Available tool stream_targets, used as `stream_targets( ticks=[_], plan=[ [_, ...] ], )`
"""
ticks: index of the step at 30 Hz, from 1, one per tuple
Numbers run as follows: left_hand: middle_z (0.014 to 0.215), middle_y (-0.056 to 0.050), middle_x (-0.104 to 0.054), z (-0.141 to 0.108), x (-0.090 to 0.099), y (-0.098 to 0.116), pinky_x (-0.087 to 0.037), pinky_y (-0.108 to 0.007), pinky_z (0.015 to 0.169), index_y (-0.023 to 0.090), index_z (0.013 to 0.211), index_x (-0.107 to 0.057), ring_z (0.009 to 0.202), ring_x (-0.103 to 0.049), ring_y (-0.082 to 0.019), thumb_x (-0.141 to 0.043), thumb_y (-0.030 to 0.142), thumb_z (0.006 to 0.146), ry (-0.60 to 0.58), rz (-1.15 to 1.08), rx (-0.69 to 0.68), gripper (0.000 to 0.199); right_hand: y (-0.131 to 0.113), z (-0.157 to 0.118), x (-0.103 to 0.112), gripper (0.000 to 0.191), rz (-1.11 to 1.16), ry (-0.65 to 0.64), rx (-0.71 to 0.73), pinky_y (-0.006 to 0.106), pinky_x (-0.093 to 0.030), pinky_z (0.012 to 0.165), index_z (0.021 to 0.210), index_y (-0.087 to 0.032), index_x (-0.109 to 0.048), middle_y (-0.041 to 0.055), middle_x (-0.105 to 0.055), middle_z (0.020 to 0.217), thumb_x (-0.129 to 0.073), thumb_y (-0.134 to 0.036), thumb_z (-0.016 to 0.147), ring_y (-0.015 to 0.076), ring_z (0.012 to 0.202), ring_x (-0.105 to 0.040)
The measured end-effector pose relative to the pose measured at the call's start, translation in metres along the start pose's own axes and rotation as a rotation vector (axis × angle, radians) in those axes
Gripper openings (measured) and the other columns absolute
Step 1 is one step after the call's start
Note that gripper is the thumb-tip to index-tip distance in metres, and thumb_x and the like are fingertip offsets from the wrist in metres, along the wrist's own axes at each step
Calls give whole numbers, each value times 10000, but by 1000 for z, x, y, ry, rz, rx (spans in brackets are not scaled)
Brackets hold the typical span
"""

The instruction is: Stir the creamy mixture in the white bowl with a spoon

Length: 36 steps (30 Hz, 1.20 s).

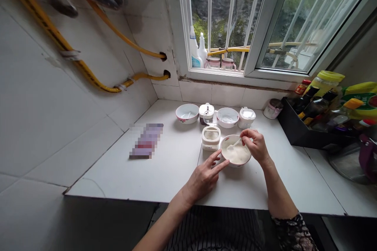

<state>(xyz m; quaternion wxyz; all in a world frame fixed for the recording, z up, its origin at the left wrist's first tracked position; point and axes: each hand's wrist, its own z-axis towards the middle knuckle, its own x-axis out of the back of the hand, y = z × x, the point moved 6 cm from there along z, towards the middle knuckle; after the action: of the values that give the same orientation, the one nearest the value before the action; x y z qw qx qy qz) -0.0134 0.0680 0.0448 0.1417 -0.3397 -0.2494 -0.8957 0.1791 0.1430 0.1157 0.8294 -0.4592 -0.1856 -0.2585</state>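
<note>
A white bowl (235, 163) with a pale powdery or grainy content stands near the middle of the white counter. My right hand (256, 147) is closed on the handle of a small white spoon (231, 147), whose head rests in that content. At the bowl's left side, my left hand (207, 172) has its fingers spread, with fingertips against the rim. Just left of the bowl is a square white container (211, 144) with its lid raised. Behind them stand a bowl (187, 114), a container with dark contents (206, 115), another bowl (227, 118) and a lidded white container (247, 119).
A pixelated item (145, 143) lies on the left of the counter (118, 180). To the right stand a jar (273, 108), a black box (294, 129) of bottles and a pot (347, 164). Behind is a barred window; yellow pipes run along the left wall.
</note>
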Motion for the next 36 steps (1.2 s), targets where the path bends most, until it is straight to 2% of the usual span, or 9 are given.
stream_targets(
  ticks=[4,7,11,14,18,27,31,36],
  plan=[
    [1539,-122,-343,-1,-1,-1,-582,-338,945,247,1442,-452,1192,-598,-205,-409,-55,787,-19,6,9,722,-5,-3,-16,164,-73,-139,42,343,-422,826,631,-233,-568,-16,-606,554,-444,-156,705,178,654,-547],
    [1538,-123,-344,-1,0,-1,-583,-339,943,245,1437,-457,1186,-601,-203,-405,-59,781,-21,3,14,725,-7,-3,-24,157,-18,-176,0,315,-428,780,605,-232,-553,-25,-574,503,-437,-164,684,166,625,-545],
    [1530,-125,-352,0,0,0,-588,-345,930,252,1430,-460,1174,-606,-200,-403,-59,788,-20,-14,17,716,6,-3,-19,134,184,-126,-218,269,-409,580,600,-218,-574,-35,-546,459,-451,-211,654,139,498,-500],
    [1523,-131,-354,0,1,0,-588,-347,929,247,1422,-467,1170,-605,-200,-402,-60,793,-20,-29,20,703,16,-2,-13,131,335,-62,-355,265,-401,530,600,-206,-596,-35,-536,444,-476,-252,627,136,465,-488],
    [1523,-130,-346,0,0,0,-589,-347,926,246,1418,-467,1163,-607,-196,-394,-61,784,-18,-28,14,709,21,-1,-10,126,459,-33,-425,273,-421,530,576,-204,-604,-35,-527,432,-496,-266,594,134,459,-478],
    [1510,-144,-360,1,1,1,-583,-322,936,204,1389,-503,1168,-602,-193,-400,-69,775,-7,-12,1,680,27,-1,-11,96,568,17,-500,288,-441,586,607,-188,-628,-26,-555,451,-559,-256,602,139,502,-510],
    [1521,-133,-359,0,0,0,-585,-330,933,227,1397,-494,1166,-610,-195,-407,-57,786,-12,3,8,679,19,0,-20,110,590,66,-451,310,-483,654,698,-189,-629,-10,-625,528,-594,-287,662,156,556,-576],
    [1532,-123,-353,-1,-2,-2,-587,-334,931,245,1411,-478,1157,-621,-198,-418,-46,783,-12,5,19,695,-9,1,-31,129,399,102,-166,350,-507,728,872,-213,-596,26,-712,722,-541,-329,859,195,689,-669]
  ],
)
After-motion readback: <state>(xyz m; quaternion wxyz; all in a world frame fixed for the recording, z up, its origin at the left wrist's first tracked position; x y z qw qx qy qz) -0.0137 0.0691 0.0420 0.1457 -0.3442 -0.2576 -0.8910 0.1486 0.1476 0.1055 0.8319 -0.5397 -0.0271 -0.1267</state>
